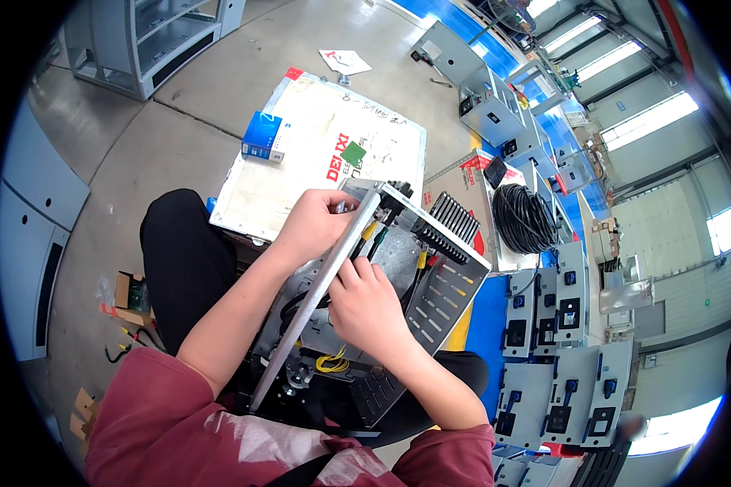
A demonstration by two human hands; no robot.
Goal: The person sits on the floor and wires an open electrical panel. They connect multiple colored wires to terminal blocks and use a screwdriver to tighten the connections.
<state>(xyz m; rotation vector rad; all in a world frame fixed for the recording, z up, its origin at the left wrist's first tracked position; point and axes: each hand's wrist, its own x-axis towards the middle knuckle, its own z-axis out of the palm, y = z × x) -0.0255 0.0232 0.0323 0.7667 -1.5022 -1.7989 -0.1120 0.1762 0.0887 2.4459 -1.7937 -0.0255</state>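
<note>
An open metal electrical enclosure [315, 304] stands tilted between my legs, its long pale edge running between my hands. My left hand [313, 223] is at the outer side of its upper end, fingers curled round a small silvery piece I cannot make out. Inside the frame, my right hand [365, 300] has its fingers bent together by the black cables; what they grip is hidden. Close above it are a yellow cable sleeve [370, 230] and a green sleeve [379, 236]. A black terminal block [391, 203] sits at the upper edge.
A white carton [276, 195] stands ahead, bearing a blue box [266, 136]. To the right, a black cable coil [525, 217] lies on another carton. A slotted side plate [443, 300] borders my right arm. Yellow wire [331, 363] lies low in the enclosure. Grey cabinets [130, 49] stand at left.
</note>
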